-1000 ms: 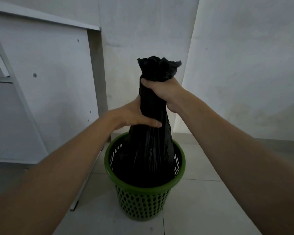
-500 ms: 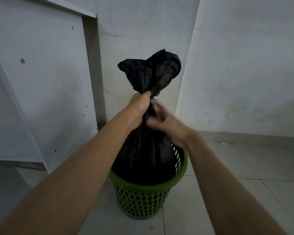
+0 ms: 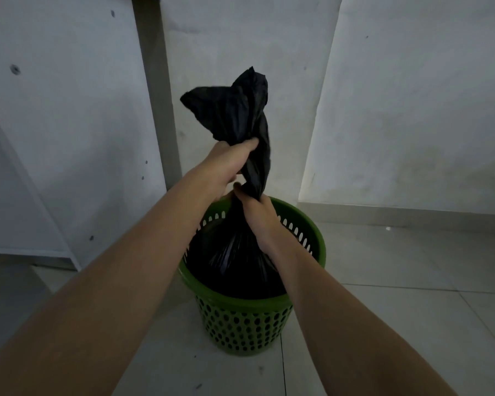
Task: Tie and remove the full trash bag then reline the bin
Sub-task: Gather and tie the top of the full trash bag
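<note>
A black trash bag (image 3: pixel 229 261) fills a green perforated bin (image 3: pixel 240 324) standing on the tiled floor. The bag's mouth is gathered into a twisted neck, and its loose top (image 3: pixel 232 110) flares above my hands. My left hand (image 3: pixel 226 164) grips the neck high up, just under the flared top. Directly below it, my right hand (image 3: pixel 257 215) is closed around the neck where it meets the bulging body of the bag. The bag's lower part is hidden inside the bin.
A white cabinet side panel (image 3: pixel 69 110) stands close on the left, with its foot (image 3: pixel 75 264) near the bin. White walls meet in a corner behind. A skirting strip (image 3: pixel 412 215) runs along the right wall. Tiled floor (image 3: pixel 397 295) lies open to the right.
My left hand has risen along the neck to just under the flared top. My right hand has dropped from the top to grip the neck below the left. The top has spread wider.
</note>
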